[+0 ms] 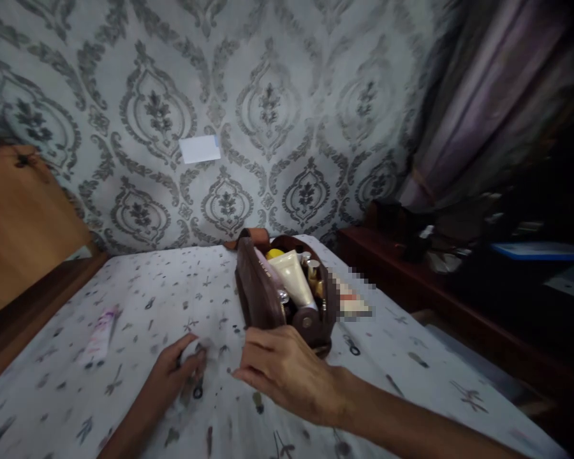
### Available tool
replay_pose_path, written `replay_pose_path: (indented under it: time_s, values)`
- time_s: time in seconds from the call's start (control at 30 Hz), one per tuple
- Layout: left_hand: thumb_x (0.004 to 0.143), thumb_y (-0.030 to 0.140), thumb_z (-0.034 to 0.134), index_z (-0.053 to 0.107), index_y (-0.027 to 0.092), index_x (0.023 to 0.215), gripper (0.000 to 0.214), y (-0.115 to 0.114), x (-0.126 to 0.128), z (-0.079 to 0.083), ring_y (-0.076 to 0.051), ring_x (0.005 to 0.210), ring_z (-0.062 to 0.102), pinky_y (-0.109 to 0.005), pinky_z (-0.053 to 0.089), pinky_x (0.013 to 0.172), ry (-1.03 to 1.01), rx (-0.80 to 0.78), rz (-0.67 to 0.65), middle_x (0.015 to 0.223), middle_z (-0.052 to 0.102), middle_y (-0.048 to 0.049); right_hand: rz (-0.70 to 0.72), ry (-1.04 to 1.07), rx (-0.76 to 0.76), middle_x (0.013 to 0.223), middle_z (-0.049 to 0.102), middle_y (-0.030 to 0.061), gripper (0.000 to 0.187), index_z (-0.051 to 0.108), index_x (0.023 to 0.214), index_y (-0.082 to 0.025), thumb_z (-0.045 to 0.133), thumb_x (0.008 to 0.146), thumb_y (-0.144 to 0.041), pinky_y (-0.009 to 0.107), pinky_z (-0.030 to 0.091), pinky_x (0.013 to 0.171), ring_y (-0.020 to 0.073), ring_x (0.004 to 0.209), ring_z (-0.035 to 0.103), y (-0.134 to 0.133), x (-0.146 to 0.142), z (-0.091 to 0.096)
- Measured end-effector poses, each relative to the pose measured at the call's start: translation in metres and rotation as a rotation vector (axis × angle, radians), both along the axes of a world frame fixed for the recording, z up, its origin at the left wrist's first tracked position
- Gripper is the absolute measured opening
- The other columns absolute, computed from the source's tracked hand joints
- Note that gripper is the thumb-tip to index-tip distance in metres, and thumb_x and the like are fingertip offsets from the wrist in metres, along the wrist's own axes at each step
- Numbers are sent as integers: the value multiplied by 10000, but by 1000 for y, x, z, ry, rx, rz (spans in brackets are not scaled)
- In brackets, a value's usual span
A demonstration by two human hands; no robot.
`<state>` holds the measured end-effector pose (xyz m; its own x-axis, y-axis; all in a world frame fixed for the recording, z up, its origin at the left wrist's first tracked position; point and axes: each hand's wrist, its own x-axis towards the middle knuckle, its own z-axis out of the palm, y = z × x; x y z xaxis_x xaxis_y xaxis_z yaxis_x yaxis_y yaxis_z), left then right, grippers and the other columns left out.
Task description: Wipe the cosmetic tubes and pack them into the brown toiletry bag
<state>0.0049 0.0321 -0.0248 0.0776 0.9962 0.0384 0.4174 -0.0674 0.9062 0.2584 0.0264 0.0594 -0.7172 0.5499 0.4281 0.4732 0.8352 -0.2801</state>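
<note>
A brown toiletry bag (256,287) stands unzipped on the bed, packed with several cosmetics. Among them are a cream-coloured tube (291,277), small bottles with shiny caps (314,271) and a yellow item (274,254). My right hand (287,373) is curled just in front of the bag's near end, its fingers pinched together; whatever they hold, if anything, is hidden. Left of it, my left hand (176,366) closes round a small, clear, whitish item (194,350), too blurred to name. A pink and white tube (99,335) lies farther left on the sheet.
A white patterned sheet (172,287) covers the bed. Beside the bag, on its right, lies a pixelated flat item (351,296). Wooden furniture (29,217) borders the left side, and a dark red wooden ledge (387,268) runs along the right. Behind is a patterned wall (268,115).
</note>
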Motion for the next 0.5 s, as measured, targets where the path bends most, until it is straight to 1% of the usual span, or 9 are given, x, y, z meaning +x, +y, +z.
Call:
replay_pose_path:
  time_s: [0.07, 0.13, 0.2, 0.27, 0.33, 0.4, 0.47, 0.5]
  values:
    - [778, 510, 623, 661, 178, 868, 345, 1, 0, 7, -157, 618, 538, -250, 469, 630, 26, 65, 61, 622, 567, 16, 40, 71, -108, 668, 555, -6, 384, 588, 692, -194, 499, 978, -433, 263, 294, 536, 113, 567, 493, -11, -16, -22]
    - [804, 516, 581, 576, 180, 745, 342, 3, -5, 11, -132, 570, 465, -239, 407, 570, 70, 99, 100, 591, 480, 35, 42, 163, -257, 605, 497, -18, 452, 507, 611, -196, 469, 983, -450, 264, 279, 529, 107, 532, 453, -17, -33, -40]
    - [838, 521, 534, 502, 189, 703, 359, 5, -15, 14, -121, 563, 429, -238, 365, 559, 143, 149, 146, 587, 422, 47, 27, 251, -415, 569, 444, -29, 480, 411, 570, -204, 452, 977, -453, 265, 282, 534, 108, 523, 422, -19, -50, -55]
    - [874, 531, 488, 467, 194, 689, 386, 6, -28, 18, -127, 594, 448, -244, 362, 592, 248, 220, 238, 603, 421, 42, 7, 328, -582, 553, 403, -37, 481, 347, 570, -214, 451, 956, -481, 263, 292, 537, 113, 530, 406, -19, -65, -65]
    - [919, 544, 415, 477, 193, 683, 427, 5, -41, 24, -144, 616, 481, -259, 370, 624, 395, 244, 349, 605, 450, 27, -5, 417, -788, 552, 401, -41, 478, 356, 590, -221, 455, 924, -548, 257, 311, 525, 116, 526, 413, -16, -77, -73]
    - [963, 522, 334, 552, 181, 748, 459, 3, -54, 31, -181, 679, 548, -283, 397, 672, 579, 215, 488, 654, 539, -13, -17, 524, -995, 557, 433, -43, 482, 411, 619, -220, 479, 876, -622, 248, 324, 497, 113, 503, 427, -13, -84, -78]
    - [992, 449, 289, 626, 156, 956, 448, 0, -65, 37, -238, 853, 613, -323, 435, 764, 765, 170, 639, 851, 652, -91, -44, 628, -1131, 578, 479, -40, 478, 465, 659, -213, 526, 824, -657, 239, 326, 480, 106, 488, 440, -9, -88, -81]
    - [997, 403, 282, 619, 142, 1084, 435, -2, -70, 39, -268, 965, 612, -352, 445, 816, 845, 145, 698, 992, 666, -136, -57, 666, -1170, 590, 497, -39, 471, 484, 677, -209, 551, 803, -659, 236, 323, 477, 103, 485, 444, -8, -88, -82]
